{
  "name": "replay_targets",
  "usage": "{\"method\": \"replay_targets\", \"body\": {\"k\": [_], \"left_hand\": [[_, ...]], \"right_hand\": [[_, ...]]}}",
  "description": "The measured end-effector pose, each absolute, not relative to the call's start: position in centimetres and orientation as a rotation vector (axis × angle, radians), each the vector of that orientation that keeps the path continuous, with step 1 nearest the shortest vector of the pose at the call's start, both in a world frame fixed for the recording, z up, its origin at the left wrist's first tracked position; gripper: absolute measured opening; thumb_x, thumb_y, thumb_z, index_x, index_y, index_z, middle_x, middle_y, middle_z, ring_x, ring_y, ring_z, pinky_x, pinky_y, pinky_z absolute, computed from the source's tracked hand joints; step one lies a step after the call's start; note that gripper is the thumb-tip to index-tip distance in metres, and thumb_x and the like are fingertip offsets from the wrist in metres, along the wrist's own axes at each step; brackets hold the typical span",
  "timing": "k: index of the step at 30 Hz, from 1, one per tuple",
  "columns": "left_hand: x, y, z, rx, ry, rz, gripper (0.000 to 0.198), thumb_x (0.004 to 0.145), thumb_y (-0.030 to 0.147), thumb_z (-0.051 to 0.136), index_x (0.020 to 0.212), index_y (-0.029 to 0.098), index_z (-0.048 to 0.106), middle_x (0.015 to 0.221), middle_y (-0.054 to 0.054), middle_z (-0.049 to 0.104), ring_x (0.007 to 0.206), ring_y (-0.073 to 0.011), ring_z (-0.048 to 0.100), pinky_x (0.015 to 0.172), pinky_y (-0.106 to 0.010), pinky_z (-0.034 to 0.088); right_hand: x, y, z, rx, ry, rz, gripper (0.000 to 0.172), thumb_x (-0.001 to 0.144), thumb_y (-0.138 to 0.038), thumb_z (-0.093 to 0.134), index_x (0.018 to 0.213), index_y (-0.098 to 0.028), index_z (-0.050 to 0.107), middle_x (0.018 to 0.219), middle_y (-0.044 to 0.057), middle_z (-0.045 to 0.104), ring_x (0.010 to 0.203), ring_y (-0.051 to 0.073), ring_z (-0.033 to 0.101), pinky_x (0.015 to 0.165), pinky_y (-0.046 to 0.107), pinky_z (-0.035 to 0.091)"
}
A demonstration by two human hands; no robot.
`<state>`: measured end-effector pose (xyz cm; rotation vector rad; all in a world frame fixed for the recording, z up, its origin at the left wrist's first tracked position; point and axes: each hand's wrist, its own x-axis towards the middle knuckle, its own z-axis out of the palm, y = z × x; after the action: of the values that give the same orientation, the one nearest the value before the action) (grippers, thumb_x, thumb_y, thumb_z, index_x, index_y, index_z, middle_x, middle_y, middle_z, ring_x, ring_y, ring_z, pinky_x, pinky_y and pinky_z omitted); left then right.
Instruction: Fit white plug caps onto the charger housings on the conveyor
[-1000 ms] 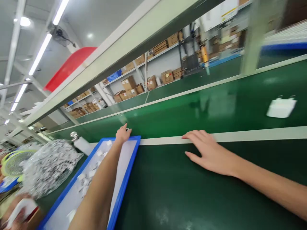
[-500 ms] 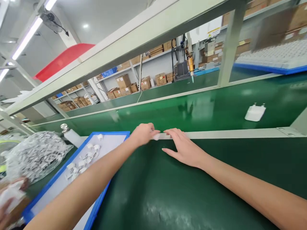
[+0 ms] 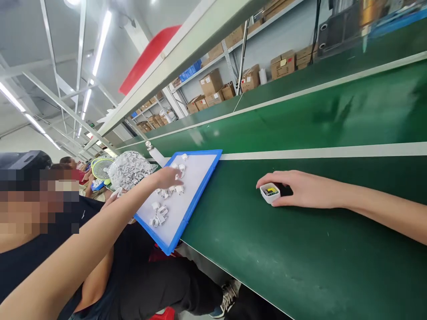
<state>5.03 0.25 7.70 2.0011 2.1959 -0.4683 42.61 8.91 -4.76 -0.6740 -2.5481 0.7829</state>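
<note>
My right hand (image 3: 290, 189) grips a small white housing (image 3: 269, 193) between thumb and fingers on the green mat. The housing's open top faces up and shows yellow and black parts inside. My left hand (image 3: 170, 177) reaches over the blue-rimmed white tray (image 3: 196, 195), above scattered small white pieces (image 3: 160, 214). The fingers of the left hand are blurred, and whether they hold a piece is unclear.
Left of the tray lies a clear bag of white pieces (image 3: 130, 169), with a white bottle (image 3: 156, 155) behind. A co-worker in dark clothes (image 3: 140, 275) sits at the left. A pale strip (image 3: 320, 152) crosses the green bench.
The view has swung left. My left hand has moved from the bench strip to over the tray. My right hand, earlier spread, now grips the white housing. The white plug at right is out of view.
</note>
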Motion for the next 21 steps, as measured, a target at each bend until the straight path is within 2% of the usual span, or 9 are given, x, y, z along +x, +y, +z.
{"method": "replay_targets", "body": {"k": [4,7,9,12,14,16,18,21], "left_hand": [[2.2,-2.7,4.2,1.942,2.227,-0.47,0.034,0.1,0.039,0.059,0.125,0.017,0.061,0.119,-0.008,0.065,0.099,-0.0201,0.066,0.088,-0.041,0.057],[2.7,-2.5,2.4,1.971,2.278,-0.385,0.031,0.099,0.037,0.061,0.122,0.016,0.062,0.118,-0.008,0.065,0.101,-0.0206,0.066,0.089,-0.042,0.057],[3.9,-1.6,2.4,2.006,2.282,-0.313,0.025,0.099,0.033,0.06,0.115,0.014,0.062,0.107,-0.007,0.068,0.094,-0.0197,0.066,0.087,-0.04,0.056],[7.6,-0.3,3.4,2.093,2.189,-0.156,0.018,0.1,0.028,0.052,0.109,0.015,0.059,0.079,-0.003,0.068,0.075,-0.0196,0.067,0.077,-0.035,0.052],[11.5,0.1,3.6,2.154,2.065,-0.047,0.018,0.1,0.033,0.047,0.108,0.019,0.056,0.069,0.001,0.066,0.065,-0.0186,0.066,0.07,-0.031,0.05],[15.9,0.1,3.1,2.168,1.903,0.098,0.022,0.1,0.042,0.046,0.106,0.022,0.053,0.069,0.003,0.066,0.061,-0.0166,0.066,0.063,-0.027,0.048],[19.8,-0.1,2.1,2.085,1.714,0.287,0.027,0.098,0.048,0.046,0.104,0.022,0.051,0.069,0.004,0.066,0.061,-0.016,0.066,0.057,-0.024,0.047],[23.2,-0.4,0.6,1.906,1.511,0.51,0.033,0.096,0.054,0.048,0.101,0.022,0.051,0.068,0.003,0.065,0.06,-0.0166,0.065,0.055,-0.026,0.048]], "right_hand": [[41.9,7.2,-4.1,-0.57,-2.622,0.91,0.039,0.078,-0.047,0.071,0.114,-0.031,0.071,0.113,0.004,0.07,0.102,0.03,0.065,0.083,0.039,0.052],[41.9,7.1,-4.2,-0.588,-2.479,1.085,0.051,0.085,-0.056,0.064,0.128,-0.027,0.063,0.105,0.006,0.067,0.087,0.024,0.064,0.074,0.035,0.051],[42.1,7.4,-4.6,-0.645,-2.279,1.129,0.056,0.091,-0.058,0.057,0.134,-0.022,0.054,0.098,0.005,0.062,0.076,0.019,0.06,0.068,0.032,0.049],[42.4,7.8,-5.4,-0.725,-2.107,0.947,0.05,0.093,-0.053,0.057,0.13,-0.019,0.051,0.091,0.003,0.056,0.069,0.016,0.054,0.065,0.03,0.046],[42.4,7.6,-5.8,-0.701,-2.132,0.779,0.05,0.093,-0.047,0.06,0.133,-0.021,0.049,0.094,0.003,0.056,0.069,0.015,0.052,0.065,0.029,0.046],[42.3,7.2,-6.1,-0.596,-2.236,0.6,0.052,0.093,-0.043,0.062,0.139,-0.023,0.047,0.105,0.005,0.057,0.073,0.015,0.054,0.067,0.029,0.047],[42.3,6.8,-6.3,-0.48,-2.339,0.434,0.044,0.097,-0.041,0.059,0.136,-0.022,0.052,0.111,0.008,0.058,0.078,0.016,0.056,0.07,0.029,0.047],[42.6,6.5,-6.5,-0.427,-2.391,0.332,0.029,0.102,-0.04,0.05,0.116,-0.018,0.063,0.1,0.009,0.062,0.083,0.02,0.059,0.073,0.03,0.046]]}}
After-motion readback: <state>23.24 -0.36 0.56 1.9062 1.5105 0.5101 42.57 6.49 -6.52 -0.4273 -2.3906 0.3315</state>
